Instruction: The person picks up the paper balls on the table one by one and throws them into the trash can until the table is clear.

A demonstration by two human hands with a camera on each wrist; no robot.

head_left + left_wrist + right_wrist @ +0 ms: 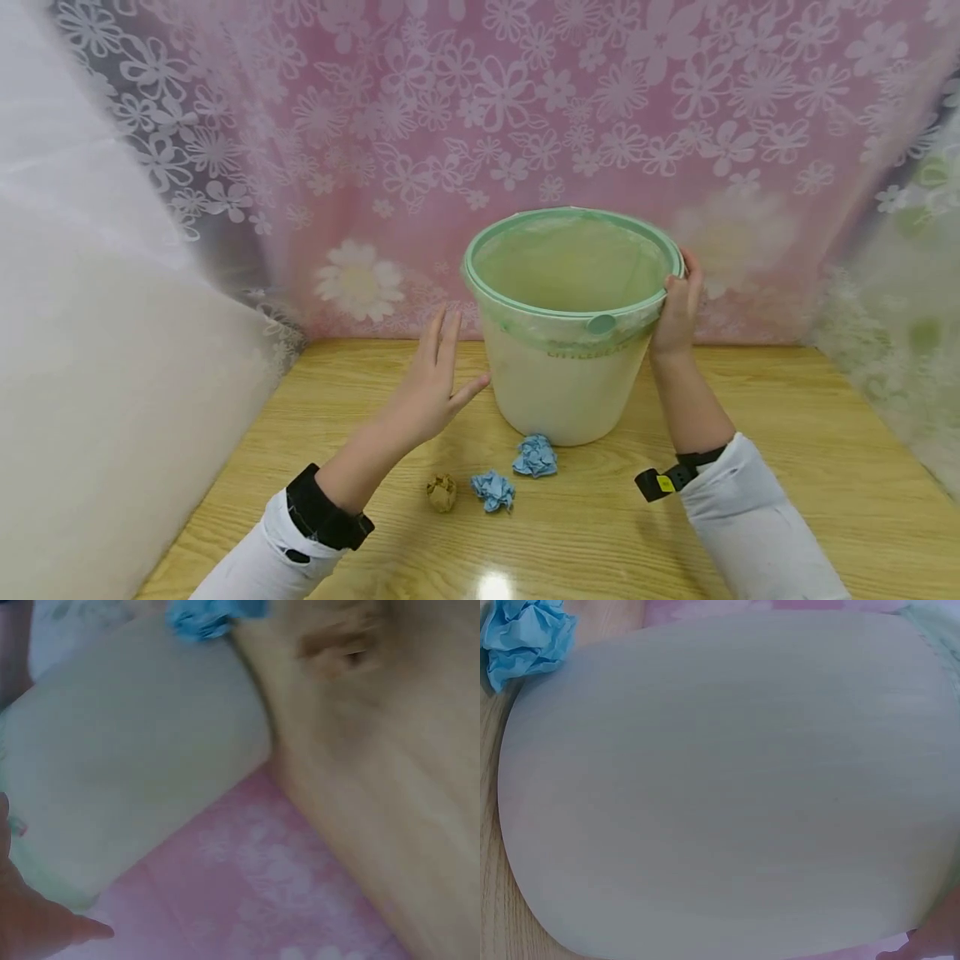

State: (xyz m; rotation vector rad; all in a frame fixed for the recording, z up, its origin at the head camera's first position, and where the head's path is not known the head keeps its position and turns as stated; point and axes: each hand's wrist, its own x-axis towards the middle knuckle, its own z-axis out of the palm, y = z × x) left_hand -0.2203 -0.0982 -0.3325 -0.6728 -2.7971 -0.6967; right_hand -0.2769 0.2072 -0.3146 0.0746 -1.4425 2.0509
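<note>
A white trash bin [562, 392] with a green rim ring and a thin liner bag folded over its edge stands on the table. On its right side my right hand [678, 312] grips the rim, partly hidden behind it. My left hand [423, 392] is held up left of the bin with straight, spread fingers and nothing in it. In front of the bin lie a crumpled blue paper ball [536, 456], a second blue paper ball [492, 490] and a brown paper ball [442, 492]. The right wrist view is mostly filled by the bin's wall [727, 787].
The wooden table [772, 433] reaches back to a pink flowered curtain [525, 142]. A white sheet [112, 317] hangs at the left, and a pale flowered sheet [892, 308] at the right.
</note>
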